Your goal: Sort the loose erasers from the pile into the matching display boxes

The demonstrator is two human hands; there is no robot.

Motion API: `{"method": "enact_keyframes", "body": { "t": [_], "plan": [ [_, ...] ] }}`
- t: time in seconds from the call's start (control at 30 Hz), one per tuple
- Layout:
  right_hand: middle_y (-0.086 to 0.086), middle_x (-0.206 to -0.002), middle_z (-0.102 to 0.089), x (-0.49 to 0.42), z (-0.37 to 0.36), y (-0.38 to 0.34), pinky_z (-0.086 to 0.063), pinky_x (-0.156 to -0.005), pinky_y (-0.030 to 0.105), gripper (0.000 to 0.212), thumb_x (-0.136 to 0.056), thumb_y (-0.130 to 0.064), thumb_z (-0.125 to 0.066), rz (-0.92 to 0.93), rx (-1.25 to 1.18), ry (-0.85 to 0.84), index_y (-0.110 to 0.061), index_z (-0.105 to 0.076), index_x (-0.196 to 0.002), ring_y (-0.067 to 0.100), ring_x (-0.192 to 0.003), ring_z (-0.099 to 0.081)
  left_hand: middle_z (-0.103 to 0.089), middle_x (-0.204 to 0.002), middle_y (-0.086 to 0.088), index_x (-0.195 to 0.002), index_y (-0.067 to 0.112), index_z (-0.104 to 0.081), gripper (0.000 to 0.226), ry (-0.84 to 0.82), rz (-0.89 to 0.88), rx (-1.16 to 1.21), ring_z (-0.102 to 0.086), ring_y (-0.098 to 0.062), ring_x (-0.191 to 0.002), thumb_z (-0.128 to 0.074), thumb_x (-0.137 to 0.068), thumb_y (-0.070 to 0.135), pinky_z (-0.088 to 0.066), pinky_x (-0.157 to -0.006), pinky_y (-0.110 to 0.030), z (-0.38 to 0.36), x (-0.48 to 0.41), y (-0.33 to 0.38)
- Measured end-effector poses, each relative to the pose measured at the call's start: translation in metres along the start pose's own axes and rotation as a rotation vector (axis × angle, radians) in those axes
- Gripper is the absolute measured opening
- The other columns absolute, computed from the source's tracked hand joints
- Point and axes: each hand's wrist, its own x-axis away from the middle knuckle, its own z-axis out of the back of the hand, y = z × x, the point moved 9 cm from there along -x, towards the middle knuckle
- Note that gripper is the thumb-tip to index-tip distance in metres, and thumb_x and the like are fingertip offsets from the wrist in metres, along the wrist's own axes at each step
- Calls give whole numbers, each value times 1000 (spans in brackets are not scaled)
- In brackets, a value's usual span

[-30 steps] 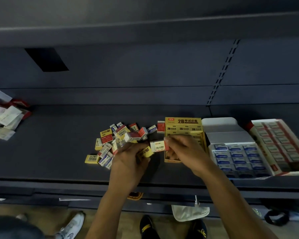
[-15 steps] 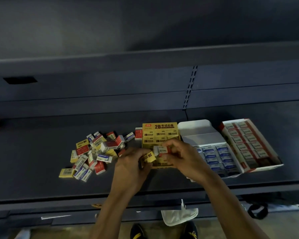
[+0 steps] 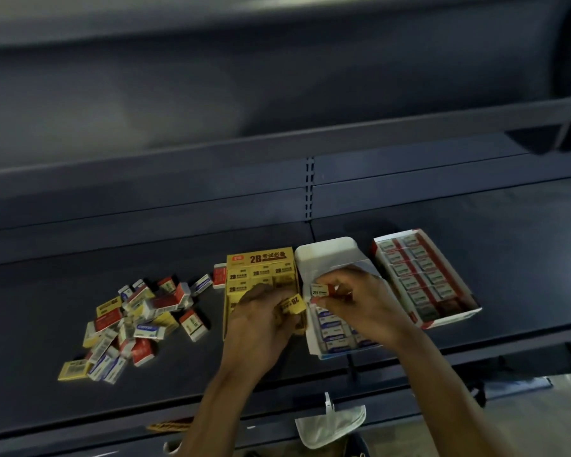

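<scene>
L hand (image 3: 261, 321) grips yellow eraser (image 3: 293, 304) over front of yellow box (image 3: 261, 258). R hand (image 3: 360, 308) pinches white-red eraser (image 3: 320, 289) just right of yellow box, above blue box (image 3: 327, 255). Pile (image 3: 139, 321) lies left of yellow box; red box (image 3: 452, 319) farther right.

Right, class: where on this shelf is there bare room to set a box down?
Bare dark shelf lies left of the loose eraser pile, behind it, and right of the red cardboard display box. Crowded: the yellow 2B box, white box and red one stand side by side, left hand and right hand over the first two.
</scene>
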Motion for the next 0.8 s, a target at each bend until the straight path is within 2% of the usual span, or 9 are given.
{"method": "enact_keyframes", "body": {
  "t": [0.07,0.17,0.33,0.5,0.63,0.7,0.8],
  "plan": [
    [-9,-105,-63,2,12,7,-44,-72,3,27,-82,-26,-69,15,29,16,-17,-65,-107,-5,-81,-59,-63,-98,5,-102,24,-69,32,-2,-16,-8,-58,-7,-83,-77,-72,16,-42,-71,-15,-8,-5,10],
    [-11,-104,-61,5,31,23,-43,-73,3,25,-82,-21,-69,12,78,47,-18,-65,-106,-3,-84,-60,-63,-98,5,-102,24,-69,30,-17,-30,-2,-59,-9,-84,-76,-75,17,-47,-73,-20,-21,-9,21],
    [-10,-98,-65,12,69,51,-44,-69,7,18,-85,-21,-66,-60,160,58,-21,-65,-103,-2,-84,-60,-62,-94,9,-100,25,-69,29,-23,-23,12,-54,-3,-80,-77,-73,16,-36,-70,-5,-38,-12,37],
    [-12,-101,-59,23,105,81,-36,-65,2,28,-83,-23,-67,-144,288,5,-23,-64,-111,-1,-84,-54,-63,-98,9,-102,26,-69,30,-4,-11,57,-58,-4,-85,-77,-74,19,-48,-77,-19,-49,-15,48],
    [-11,-104,-57,35,127,104,-41,-66,7,32,-80,-19,-71,-207,310,-75,-22,-66,-112,2,-87,-55,-63,-99,8,-104,25,-69,32,-1,-23,46,-59,-5,-87,-77,-74,17,-48,-79,-17,-60,-17,63],
    [-12,-102,-59,41,134,112,-44,-71,11,29,-79,-18,-72,-217,340,-110,-22,-68,-108,1,-86,-57,-63,-99,8,-103,25,-69,30,-5,-24,49,-59,-5,-86,-76,-75,18,-47,-78,-14,-64,-18,71],
    [-12,-100,-61,47,139,122,-45,-70,12,28,-79,-18,-72,-230,389,-152,-21,-69,-107,-1,-80,-56,-62,-99,8,-104,25,-69,30,-13,-25,46,-60,-5,-86,-76,-75,20,-50,-79,-18,-72,-18,79]
  ]
}}
